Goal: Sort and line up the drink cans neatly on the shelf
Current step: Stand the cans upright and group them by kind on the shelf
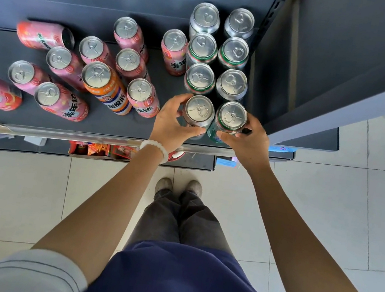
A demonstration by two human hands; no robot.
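A dark grey shelf (118, 129) stands over a pale tiled floor (15, 193), a lower shelf (95, 149) of packaged goods beneath its front edge. Near the shelf's right end, silver-and-green cans (202, 51) stand upright in two rows running back to front. The left hand (173, 120) grips the front silver can (199, 111); the right hand (245, 139) grips the green can (231, 119) touching it. Pink cans (128, 34) and one orange can (103, 83) crowd the left, two lying down.
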